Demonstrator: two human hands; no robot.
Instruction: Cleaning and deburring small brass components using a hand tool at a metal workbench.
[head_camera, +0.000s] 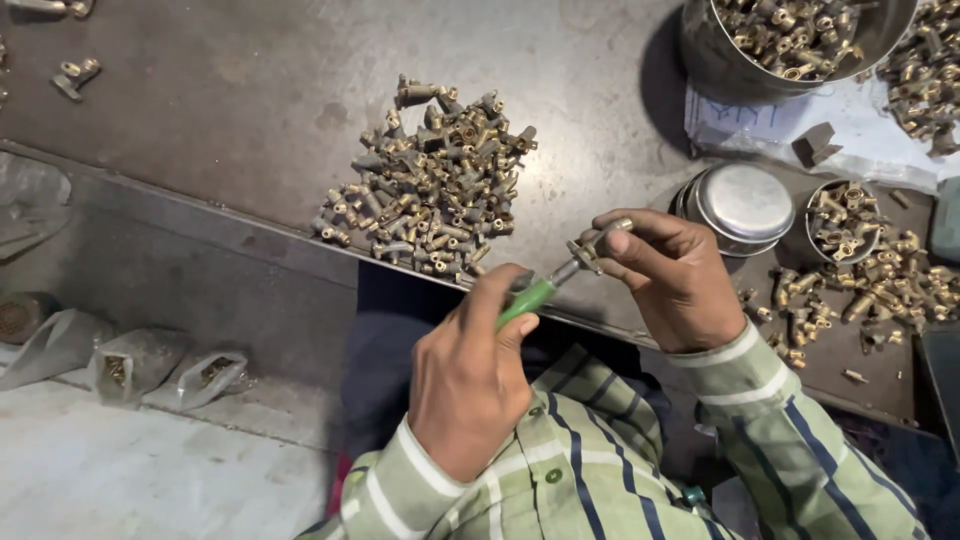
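Beside the brass pile (430, 185), left hand (470, 375) grips a green-handled screwdriver (540, 290); right hand (670, 275) pinches one fitting (597, 243), many apparently left.

Metal bench (250, 100): fittings pile (430, 185) at centre; steel pot (790, 45) beyond; inverted bowl (742, 205) and small cup (840, 220) right.

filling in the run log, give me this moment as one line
left hand: grips green-handled screwdriver | right hand: pinches small brass fitting | tip: at the fitting | nearby: pile of brass fittings on grey metal table
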